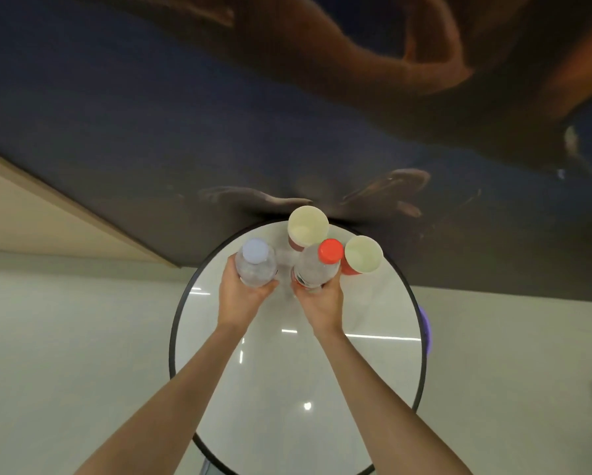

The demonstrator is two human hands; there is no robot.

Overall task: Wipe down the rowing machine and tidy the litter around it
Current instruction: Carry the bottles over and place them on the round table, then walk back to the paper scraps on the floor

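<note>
left hand point(243, 296) grips blue-capped bottle point(256, 265); right hand point(320, 303) grips red-capped bottle point(317, 269)

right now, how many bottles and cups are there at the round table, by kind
Bottles: 2 (pale-cap bottle, red-cap bottle)
Paper cups: 2 (rear cup, right cup)
Total: 4
</note>
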